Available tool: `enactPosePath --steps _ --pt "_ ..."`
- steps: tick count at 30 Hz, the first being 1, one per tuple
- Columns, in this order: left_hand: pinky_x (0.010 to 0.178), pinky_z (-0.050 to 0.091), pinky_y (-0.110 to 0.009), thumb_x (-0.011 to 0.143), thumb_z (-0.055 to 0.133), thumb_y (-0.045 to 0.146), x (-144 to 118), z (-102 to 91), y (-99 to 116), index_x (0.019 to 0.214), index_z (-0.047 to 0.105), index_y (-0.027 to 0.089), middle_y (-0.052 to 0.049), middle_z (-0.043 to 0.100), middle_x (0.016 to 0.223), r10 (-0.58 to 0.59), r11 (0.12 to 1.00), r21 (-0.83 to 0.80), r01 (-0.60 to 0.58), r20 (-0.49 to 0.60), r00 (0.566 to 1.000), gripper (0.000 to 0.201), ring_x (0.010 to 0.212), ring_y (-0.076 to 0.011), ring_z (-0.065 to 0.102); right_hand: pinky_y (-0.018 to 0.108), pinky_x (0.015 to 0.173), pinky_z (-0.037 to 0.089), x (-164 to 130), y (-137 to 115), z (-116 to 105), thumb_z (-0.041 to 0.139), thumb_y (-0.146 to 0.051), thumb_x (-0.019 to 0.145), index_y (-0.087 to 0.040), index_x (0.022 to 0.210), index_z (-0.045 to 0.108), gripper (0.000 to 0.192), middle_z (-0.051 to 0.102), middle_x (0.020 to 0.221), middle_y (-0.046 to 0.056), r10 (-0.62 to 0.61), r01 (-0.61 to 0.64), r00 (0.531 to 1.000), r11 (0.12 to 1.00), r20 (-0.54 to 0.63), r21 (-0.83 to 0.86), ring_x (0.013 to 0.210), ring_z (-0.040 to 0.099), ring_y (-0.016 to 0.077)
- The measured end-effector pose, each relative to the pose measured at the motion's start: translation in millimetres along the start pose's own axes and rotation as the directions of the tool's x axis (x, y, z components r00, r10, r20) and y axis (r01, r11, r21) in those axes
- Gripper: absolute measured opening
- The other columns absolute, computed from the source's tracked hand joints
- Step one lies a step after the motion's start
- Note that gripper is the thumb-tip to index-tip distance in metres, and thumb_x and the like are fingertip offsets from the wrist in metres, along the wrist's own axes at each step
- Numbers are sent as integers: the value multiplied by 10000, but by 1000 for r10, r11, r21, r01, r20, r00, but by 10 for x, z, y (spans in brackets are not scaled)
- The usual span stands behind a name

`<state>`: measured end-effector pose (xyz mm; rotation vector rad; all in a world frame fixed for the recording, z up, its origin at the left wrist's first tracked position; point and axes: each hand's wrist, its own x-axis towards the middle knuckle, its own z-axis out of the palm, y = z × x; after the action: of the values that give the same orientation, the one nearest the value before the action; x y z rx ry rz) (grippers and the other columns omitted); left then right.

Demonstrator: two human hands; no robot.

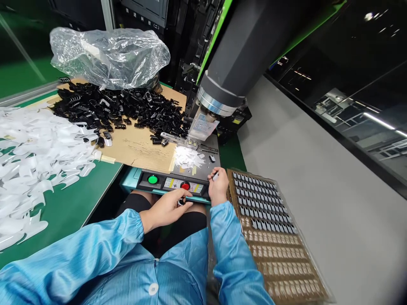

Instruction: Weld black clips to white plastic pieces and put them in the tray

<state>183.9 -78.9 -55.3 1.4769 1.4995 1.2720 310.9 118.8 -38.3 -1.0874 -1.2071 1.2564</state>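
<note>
Over the bare cardboard [143, 148], my left fingers [183, 193] have a free lane, bounded behind by the black heap [124, 106]. Ahead of my right fingers [221, 174], the low machine head [219, 95] blocks the way beyond the white pile [187, 157]; the tray [276, 261] crowds their right side.

Partly Covered, Partly Cropped

A dark piece [181, 201] is partly covered by the left hand [167, 208], a pale piece [216, 176] by the right hand [218, 187]. The white heap [34, 156] is cropped at the left edge; print on the button panel [173, 183] cannot be read.
</note>
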Motion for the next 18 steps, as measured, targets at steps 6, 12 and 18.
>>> enactPosePath --steps 6,12,18 --pt "709 562 -299 1003 627 464 21 33 -32 1187 710 231 -62 736 1044 -36 999 -4 36 38 999 309 863 -195 700 255 620 483 799 -83 -21 746 -562 848 -236 914 521 402 545 759 -55 -118 92 991 934 -56 -345 632 525 121" --pt "791 596 -317 1003 609 490 -21 17 -45 1161 729 239 -53 742 1024 -32 999 45 29 80 996 320 904 -211 715 352 915 525 859 -120 113 757 -353 880 -163 1099 660 306 683 1152 135 -24 178 983 398 184 -900 1020 672 237" --pt "784 606 -325 934 651 645 -35 -28 -192 1148 748 238 -44 756 1008 -52 984 173 37 80 995 470 895 -236 723 353 891 539 764 -137 -46 636 -454 970 -235 1210 664 326 638 1298 93 24 228 969 281 244 -932 1032 677 240"
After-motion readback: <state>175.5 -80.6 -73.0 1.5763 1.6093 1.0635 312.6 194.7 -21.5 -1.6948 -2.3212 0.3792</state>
